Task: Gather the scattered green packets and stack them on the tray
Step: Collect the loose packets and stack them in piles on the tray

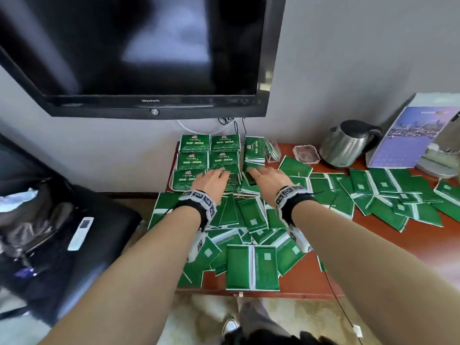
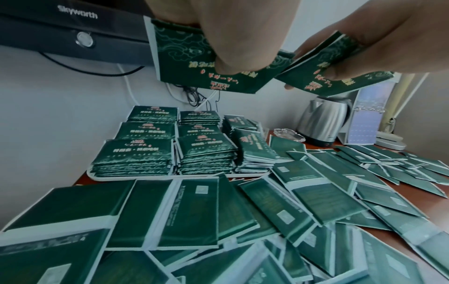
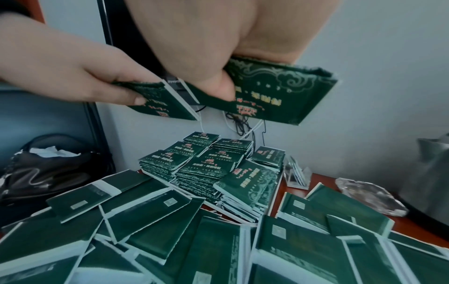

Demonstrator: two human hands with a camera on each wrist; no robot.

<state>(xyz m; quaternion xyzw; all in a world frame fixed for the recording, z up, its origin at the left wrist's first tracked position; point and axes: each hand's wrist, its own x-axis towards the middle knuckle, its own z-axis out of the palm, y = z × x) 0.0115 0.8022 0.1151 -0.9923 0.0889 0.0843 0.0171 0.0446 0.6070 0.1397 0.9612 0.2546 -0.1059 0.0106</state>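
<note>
Two hands are out over the far left corner of the table, each holding green packets. Our left hand [image 1: 211, 180] pinches a small bunch of packets [image 2: 194, 63] between thumb and fingers, printed face toward the wrist camera. Our right hand [image 1: 270, 179] pinches a second bunch [image 3: 272, 90] the same way, just beside the first. In the head view both hands hover over the near row of stacks; whether the held packets touch the stacks below we cannot tell.

The table [image 1: 388, 250] is reddish-brown wood set against a pale wall. A dark television [image 1: 139, 51] hangs above it, with cords trailing down behind. Toward the right stand a steel kettle [image 1: 346, 143], a glass ashtray [image 1: 305, 154] and an upright purple card [image 1: 410, 138]. To the left a black chair [image 1: 74, 232] carries a white remote [image 1: 81, 234].

The white tray [image 2: 116, 177] sits in the back left corner, filled with neat stacks of packets [image 2: 206, 151] face up, showing gold and red print; one stack on the right side leans. Loose packets [image 1: 251, 265] lie mostly back side up, plain green with a white band and a small square code, overlapping in a heap in front of the tray and spread in a line toward the right.
</note>
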